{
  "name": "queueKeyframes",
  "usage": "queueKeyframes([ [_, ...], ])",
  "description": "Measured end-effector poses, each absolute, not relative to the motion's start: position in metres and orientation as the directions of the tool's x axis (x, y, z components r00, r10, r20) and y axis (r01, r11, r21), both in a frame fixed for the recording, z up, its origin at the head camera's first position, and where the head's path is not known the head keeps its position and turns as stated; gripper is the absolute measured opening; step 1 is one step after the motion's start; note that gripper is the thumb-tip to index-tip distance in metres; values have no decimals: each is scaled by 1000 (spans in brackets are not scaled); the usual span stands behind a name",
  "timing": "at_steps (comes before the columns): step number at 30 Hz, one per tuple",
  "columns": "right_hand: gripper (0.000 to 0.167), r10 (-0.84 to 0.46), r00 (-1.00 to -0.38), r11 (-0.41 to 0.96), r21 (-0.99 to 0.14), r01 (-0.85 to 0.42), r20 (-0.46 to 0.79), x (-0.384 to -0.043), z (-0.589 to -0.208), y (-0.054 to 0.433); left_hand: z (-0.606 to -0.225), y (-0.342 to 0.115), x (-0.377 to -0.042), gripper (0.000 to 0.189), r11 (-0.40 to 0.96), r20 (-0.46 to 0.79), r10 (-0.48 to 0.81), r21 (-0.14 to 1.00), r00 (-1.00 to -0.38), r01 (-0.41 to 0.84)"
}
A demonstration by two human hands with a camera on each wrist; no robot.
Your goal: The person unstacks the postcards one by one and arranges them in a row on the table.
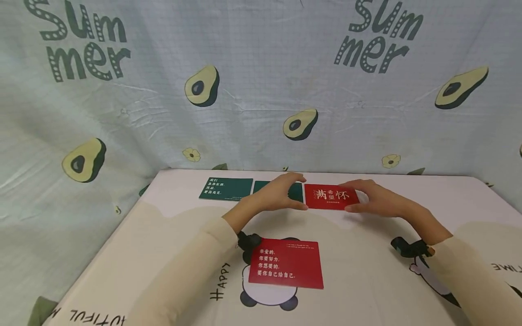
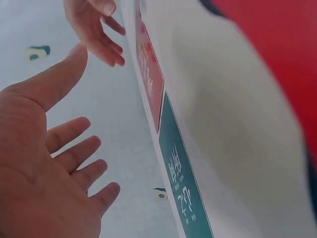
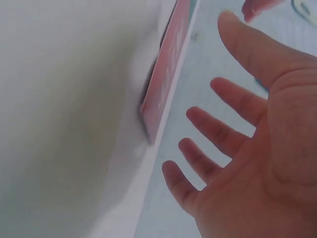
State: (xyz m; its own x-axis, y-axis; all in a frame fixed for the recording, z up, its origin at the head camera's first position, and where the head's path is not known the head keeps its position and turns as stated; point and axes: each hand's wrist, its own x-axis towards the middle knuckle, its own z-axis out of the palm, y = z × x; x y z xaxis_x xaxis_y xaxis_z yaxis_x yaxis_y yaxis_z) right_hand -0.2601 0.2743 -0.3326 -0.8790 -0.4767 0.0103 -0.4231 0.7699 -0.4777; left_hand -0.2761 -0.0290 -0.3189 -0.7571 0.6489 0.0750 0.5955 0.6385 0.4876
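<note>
Two hands (image 1: 279,194) (image 1: 378,199) flank the red "满怀希望" card (image 1: 331,197).

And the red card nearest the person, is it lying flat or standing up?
Flat: that red card lies on the table, its writing facing up.

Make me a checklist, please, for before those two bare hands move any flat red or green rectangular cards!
1. Bare left hand empty: ok, fingers spread.
2. Bare right hand empty: ok, fingers spread.
3. Far red rectangular card with pale writing between the hands: ok.
4. Middle green rectangular card fully visible from the head camera: not ok, the left hand partly blocks it.
5. Near red rectangular card with white writing lined up with the others: not ok, it lies alone, nearer.
</note>
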Motion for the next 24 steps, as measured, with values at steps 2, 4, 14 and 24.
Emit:
queueKeyframes([
  [2, 73, -467, -884, 768, -490, -412, 12, -254, -333, 270, -320, -38, -268, 74, 621, 84, 659, 500, -747, 604],
  [4, 73, -460, -888, 765, -500, -407, 18, -246, -332, 265, -320, -47, -260, 74, 610, 85, 666, 510, -741, 607],
  [14, 71, -533, -844, 703, -527, -476, 52, -212, -330, 237, -327, -80, -220, 76, 586, 65, 665, 572, -744, 574],
  [24, 72, -572, -820, 678, -572, -462, -16, -183, -330, 208, -332, -105, -186, 78, 604, -7, 665, 594, -747, 532],
])
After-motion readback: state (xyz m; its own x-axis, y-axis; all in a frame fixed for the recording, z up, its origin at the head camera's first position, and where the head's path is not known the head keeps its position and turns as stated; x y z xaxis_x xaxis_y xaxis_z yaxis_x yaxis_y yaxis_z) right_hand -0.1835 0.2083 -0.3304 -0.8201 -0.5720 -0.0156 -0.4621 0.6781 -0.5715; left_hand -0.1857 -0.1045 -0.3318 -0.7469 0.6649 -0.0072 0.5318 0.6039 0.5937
